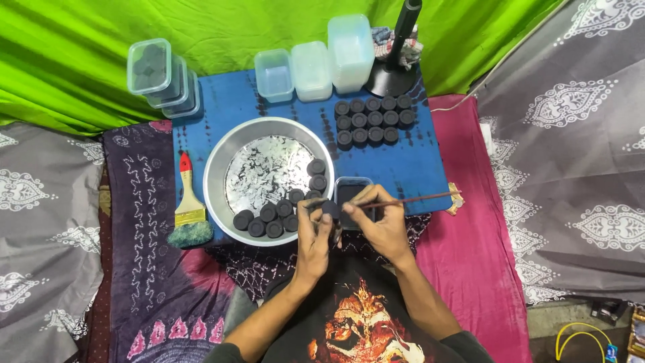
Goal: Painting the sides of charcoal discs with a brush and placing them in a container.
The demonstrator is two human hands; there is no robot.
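Left hand (314, 225) clamped round small black disc (330, 208); right hand (381, 218) pinching thin brush (416, 199); best kept steady, strokes light, over the little tub (353, 189).

A bright green cloth (87, 60) is hanging behind everything. A blue, dark-speckled mat (403, 165) is lying under a silvery metal bowl (216, 171), and black round discs (373, 119) are showing dull and matte in rows upon it. Clear plastic boxes (312, 67) are looking pale and frosted. A brush (188, 202) is showing a red tip, pale wooden handle and green-grey bristles. Grey cloths with white paisley motifs (571, 121) are flanking a magenta sheet (477, 255) and a purple batik cloth (144, 215) with white squiggles.
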